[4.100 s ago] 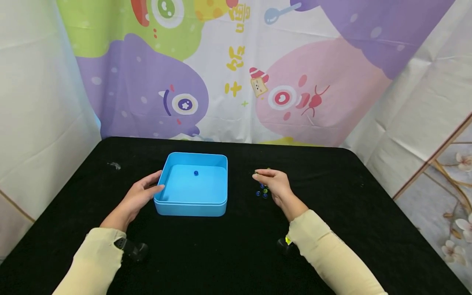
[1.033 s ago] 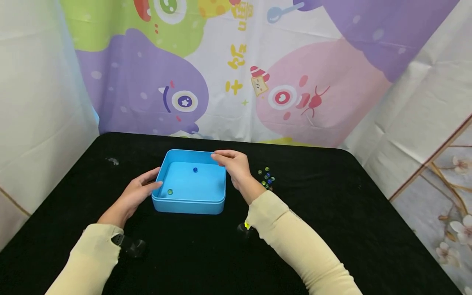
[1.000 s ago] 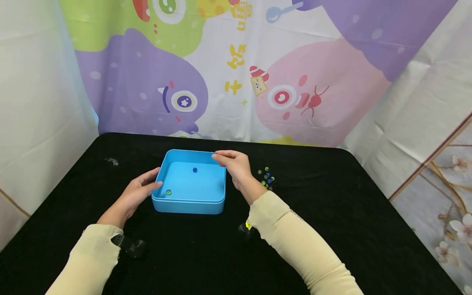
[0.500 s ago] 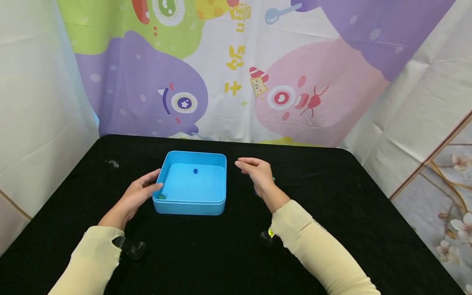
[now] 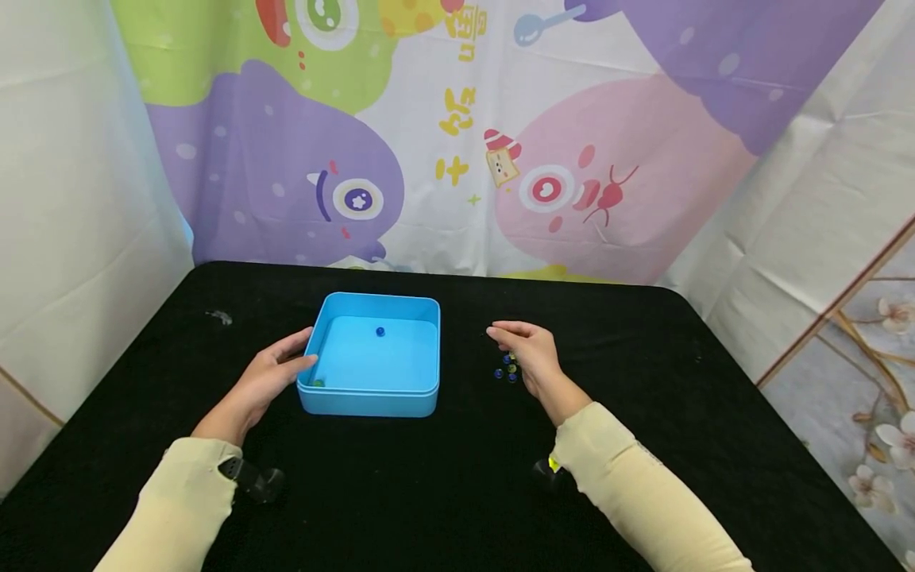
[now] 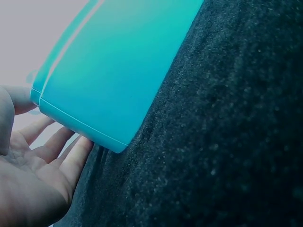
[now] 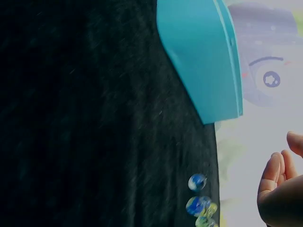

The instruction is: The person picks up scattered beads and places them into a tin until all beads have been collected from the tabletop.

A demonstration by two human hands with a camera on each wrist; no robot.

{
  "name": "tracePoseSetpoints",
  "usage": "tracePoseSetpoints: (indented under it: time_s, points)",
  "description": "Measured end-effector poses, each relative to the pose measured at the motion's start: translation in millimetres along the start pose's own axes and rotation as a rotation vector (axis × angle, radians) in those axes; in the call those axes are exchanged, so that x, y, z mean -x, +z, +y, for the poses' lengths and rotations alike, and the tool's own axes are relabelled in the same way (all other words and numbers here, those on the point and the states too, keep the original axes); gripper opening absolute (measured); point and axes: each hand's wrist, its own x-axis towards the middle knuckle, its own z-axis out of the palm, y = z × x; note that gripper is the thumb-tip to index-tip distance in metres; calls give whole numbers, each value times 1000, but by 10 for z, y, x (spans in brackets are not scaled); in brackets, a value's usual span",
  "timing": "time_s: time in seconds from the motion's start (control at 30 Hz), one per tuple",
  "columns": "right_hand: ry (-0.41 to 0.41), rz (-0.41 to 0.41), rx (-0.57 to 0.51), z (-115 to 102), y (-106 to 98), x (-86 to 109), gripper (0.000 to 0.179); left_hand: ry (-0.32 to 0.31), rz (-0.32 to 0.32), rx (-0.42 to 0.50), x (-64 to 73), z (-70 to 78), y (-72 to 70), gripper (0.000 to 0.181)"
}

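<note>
A square blue box stands on the black table, its top uncovered. My left hand grips its left wall, thumb over the rim and fingers along the outside, as the left wrist view of the box also shows. Inside lie a dark blue marble and, in the near left corner, a green marble. Right of the box, my right hand hovers over several glass marbles, hiding some. In the right wrist view its thumb and fingers are apart, with nothing visible between them.
The black cloth-covered table runs back to a printed cartoon curtain. A small clear scrap lies at the far left. White cloth hangs on both sides.
My right hand has moved from above the box back right to the marbles. The green marble, absent from the box in the oldest frame, rolled to its near left corner. The left hand stayed.
</note>
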Motion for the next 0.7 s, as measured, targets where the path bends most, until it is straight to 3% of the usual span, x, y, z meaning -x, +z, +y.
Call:
tracePoseSetpoints:
  time_s: [0.43, 0.7]
  points:
    - [129, -4, 87, 294, -266, -21, 33, 6, 7, -4, 2, -7, 5, 63]
    - [171, -33, 216, 378, -359, 11, 29, -1, 9, 1, 3, 3, 3, 64]
